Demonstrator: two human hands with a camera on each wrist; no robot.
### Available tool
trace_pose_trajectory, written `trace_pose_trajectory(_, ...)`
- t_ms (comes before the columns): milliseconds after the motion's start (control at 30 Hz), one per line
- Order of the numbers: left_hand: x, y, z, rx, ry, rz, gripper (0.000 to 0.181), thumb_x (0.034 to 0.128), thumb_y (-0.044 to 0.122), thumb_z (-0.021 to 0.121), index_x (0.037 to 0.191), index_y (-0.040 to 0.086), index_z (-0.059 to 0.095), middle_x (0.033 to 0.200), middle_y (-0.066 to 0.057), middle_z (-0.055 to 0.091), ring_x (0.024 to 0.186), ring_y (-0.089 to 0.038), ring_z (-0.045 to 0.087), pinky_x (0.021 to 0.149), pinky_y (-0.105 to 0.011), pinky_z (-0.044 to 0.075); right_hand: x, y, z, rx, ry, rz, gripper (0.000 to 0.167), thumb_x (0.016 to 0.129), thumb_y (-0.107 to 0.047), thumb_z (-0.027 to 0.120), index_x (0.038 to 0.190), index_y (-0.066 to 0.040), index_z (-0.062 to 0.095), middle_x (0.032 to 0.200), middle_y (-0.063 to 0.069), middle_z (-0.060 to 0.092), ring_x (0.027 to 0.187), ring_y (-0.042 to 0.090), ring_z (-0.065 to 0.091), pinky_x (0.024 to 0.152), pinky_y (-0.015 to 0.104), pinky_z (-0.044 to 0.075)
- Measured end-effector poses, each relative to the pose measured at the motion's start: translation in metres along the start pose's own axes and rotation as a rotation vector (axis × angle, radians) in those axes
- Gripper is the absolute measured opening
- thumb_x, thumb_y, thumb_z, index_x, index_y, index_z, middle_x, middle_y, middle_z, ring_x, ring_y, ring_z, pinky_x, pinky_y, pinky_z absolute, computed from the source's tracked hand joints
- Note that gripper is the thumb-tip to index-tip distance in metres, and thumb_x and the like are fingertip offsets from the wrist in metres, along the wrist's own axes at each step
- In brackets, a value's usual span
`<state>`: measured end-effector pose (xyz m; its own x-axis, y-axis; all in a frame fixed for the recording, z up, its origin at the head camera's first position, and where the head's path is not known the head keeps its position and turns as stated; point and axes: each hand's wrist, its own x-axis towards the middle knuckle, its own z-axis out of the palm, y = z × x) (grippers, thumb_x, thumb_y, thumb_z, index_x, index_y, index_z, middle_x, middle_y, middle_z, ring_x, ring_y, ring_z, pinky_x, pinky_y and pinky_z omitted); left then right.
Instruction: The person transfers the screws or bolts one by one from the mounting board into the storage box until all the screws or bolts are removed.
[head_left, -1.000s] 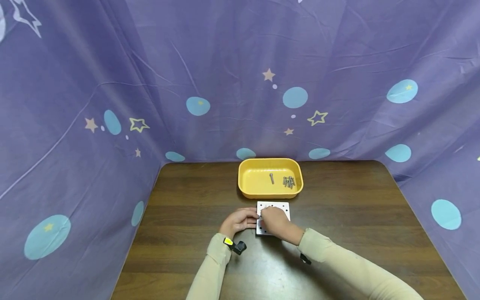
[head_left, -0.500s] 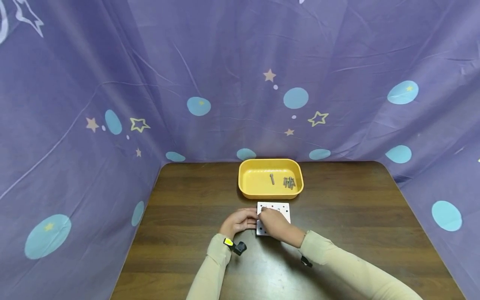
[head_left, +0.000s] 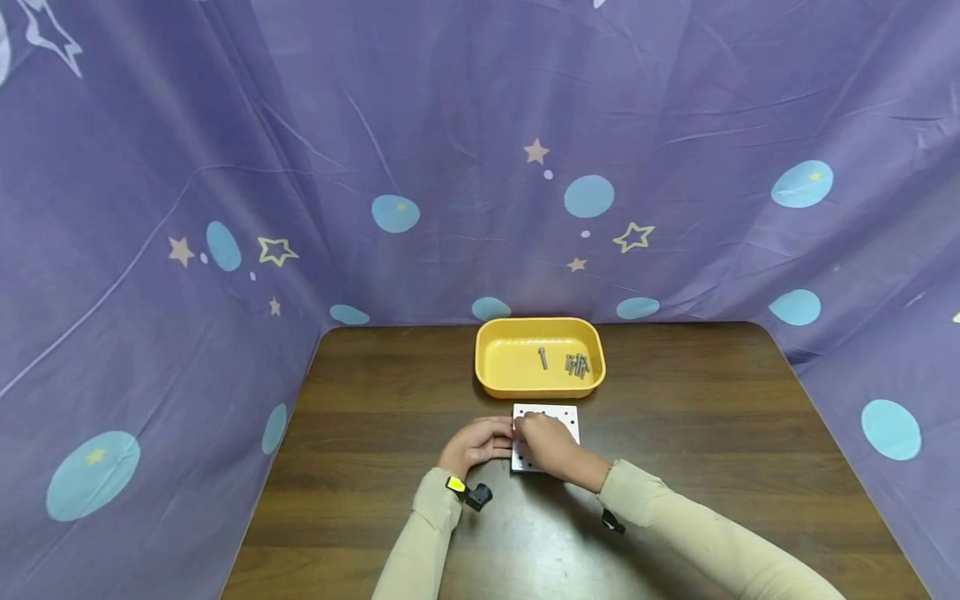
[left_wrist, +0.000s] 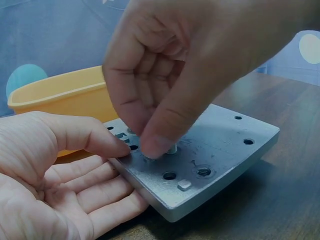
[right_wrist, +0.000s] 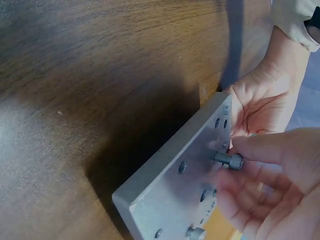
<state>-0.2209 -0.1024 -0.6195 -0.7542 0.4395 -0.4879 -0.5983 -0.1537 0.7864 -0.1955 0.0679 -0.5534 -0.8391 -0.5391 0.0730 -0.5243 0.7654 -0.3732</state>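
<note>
A silvery metal plate (head_left: 567,412) with several holes lies flat below the yellow tray. At its left edge is my left hand (head_left: 477,442), thumb at the upper rim and relaxed fingers along the side in the left wrist view. My right hand (head_left: 551,446) covers the middle of the plate. Its thumb and forefinger pinch a socket-head bolt (right_wrist: 235,161) that stands in the plate (right_wrist: 165,192) in the right wrist view. A second bolt (right_wrist: 195,233) stands nearer that camera. In the left wrist view, the right hand (left_wrist: 175,75) partly hides the bolts.
The yellow tray (head_left: 487,384), just beyond the plate, contains a single bolt (head_left: 543,358) and a cluster of several bolts (head_left: 577,365) at its right. Brown wooden tabletop (head_left: 697,442) surrounds them. A purple patterned curtain (head_left: 465,275) hangs behind and at the sides.
My right hand has shifted slightly left on the plate, and its fingers have changed position. My left hand stays at the plate's edge.
</note>
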Motion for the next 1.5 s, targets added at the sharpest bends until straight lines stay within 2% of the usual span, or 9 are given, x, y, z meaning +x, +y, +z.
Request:
trace_pose_trajectory(167, -0.0004, -0.0002, 0.0007, -0.011, -0.001, -0.005, 0.035, 0.0955, -0.008, 0.051, 0.130, -0.007, 0.057, 0.095, 0.000, 0.072, 0.088, -0.017, 0.071, 0.083, -0.033, 0.062, -0.0008, -0.0004, -0.0009, -0.087, -0.033, 0.137, 0.026, 0.079, -0.014, 0.080, 0.065, -0.008, 0.059, 0.063, 0.007, 0.062, 0.055, 0.022, 0.055, 0.051, 0.043, 0.051)
trace_pose_trajectory(367, 0.0008, -0.0006, -0.0001, -0.008, 0.006, -0.009, 0.034, 0.0956, -0.007, 0.050, 0.129, -0.008, 0.056, 0.093, 0.000, 0.071, 0.087, -0.016, 0.070, 0.080, -0.032, 0.061, -0.0019, -0.0016, -0.0042, -0.079, -0.074, 0.043, 0.017, 0.079, 0.000, 0.075, 0.071, -0.009, 0.063, 0.070, 0.007, 0.062, 0.061, 0.023, 0.059, 0.054, 0.043, 0.052)
trace_pose_trajectory(600, 0.0020, -0.0006, 0.0001, -0.015, 0.019, -0.013, 0.035, 0.0945, -0.008, 0.051, 0.129, -0.008, 0.057, 0.094, -0.001, 0.072, 0.086, -0.017, 0.071, 0.080, -0.032, 0.062, -0.0022, -0.0017, -0.0028, -0.139, -0.064, 0.102, 0.021, 0.082, -0.015, 0.080, 0.071, -0.008, 0.063, 0.069, 0.008, 0.066, 0.062, 0.026, 0.064, 0.055, 0.043, 0.055)
trace_pose_trajectory(767, 0.0014, -0.0016, 0.0000, -0.019, 0.007, -0.009, 0.031, 0.0950, -0.009, 0.050, 0.125, -0.006, 0.059, 0.093, -0.001, 0.071, 0.086, -0.017, 0.070, 0.080, -0.033, 0.062, -0.0040, 0.0003, -0.0017, -0.108, -0.056, 0.003, 0.012, 0.082, -0.002, 0.074, 0.076, -0.006, 0.064, 0.072, 0.008, 0.065, 0.065, 0.026, 0.064, 0.056, 0.044, 0.054)
trace_pose_trajectory(967, 0.0013, -0.0006, -0.0012, -0.009, 0.004, -0.008, 0.036, 0.0947, -0.008, 0.052, 0.131, -0.008, 0.056, 0.095, 0.000, 0.072, 0.086, -0.017, 0.071, 0.082, -0.033, 0.062, -0.0057, 0.0002, 0.0002, -0.090, -0.005, 0.039, 0.020, 0.081, -0.007, 0.076, 0.068, -0.006, 0.061, 0.068, 0.011, 0.066, 0.060, 0.030, 0.063, 0.054, 0.046, 0.053)
trace_pose_trajectory(1133, 0.0012, -0.0010, 0.0001, 0.003, 0.022, -0.013, 0.037, 0.0943, -0.008, 0.051, 0.131, -0.009, 0.055, 0.094, -0.001, 0.072, 0.087, -0.017, 0.071, 0.083, -0.034, 0.062, -0.0061, 0.0009, 0.0015, -0.094, -0.026, -0.022, 0.015, 0.082, 0.001, 0.070, 0.072, -0.005, 0.061, 0.072, 0.011, 0.067, 0.065, 0.028, 0.065, 0.058, 0.046, 0.055)
trace_pose_trajectory(1200, 0.0015, -0.0015, 0.0000, 0.006, 0.022, -0.015, 0.037, 0.0945, -0.008, 0.051, 0.131, -0.009, 0.055, 0.094, -0.002, 0.072, 0.087, -0.017, 0.071, 0.083, -0.034, 0.061, -0.0060, 0.0000, 0.0007, -0.085, -0.031, -0.012, 0.016, 0.082, 0.002, 0.071, 0.072, -0.005, 0.060, 0.071, 0.011, 0.066, 0.064, 0.027, 0.064, 0.058, 0.045, 0.054)
trace_pose_trajectory(1400, 0.0018, -0.0017, -0.0010, -0.005, 0.018, -0.010, 0.037, 0.0948, -0.008, 0.052, 0.132, -0.009, 0.055, 0.094, -0.002, 0.072, 0.087, -0.018, 0.071, 0.083, -0.034, 0.062, -0.0048, -0.0045, 0.0004, -0.042, 0.017, 0.092, 0.026, 0.079, -0.003, 0.077, 0.064, -0.006, 0.056, 0.061, 0.010, 0.060, 0.054, 0.023, 0.056, 0.050, 0.044, 0.049)
trace_pose_trajectory(1500, 0.0018, -0.0018, -0.0009, -0.007, 0.023, -0.010, 0.037, 0.0948, -0.008, 0.052, 0.132, -0.009, 0.056, 0.096, -0.003, 0.072, 0.087, -0.018, 0.071, 0.084, -0.035, 0.062, -0.0054, -0.0034, 0.0016, -0.042, 0.017, 0.063, 0.024, 0.080, -0.001, 0.075, 0.065, -0.006, 0.057, 0.063, 0.009, 0.061, 0.056, 0.023, 0.057, 0.051, 0.043, 0.050)
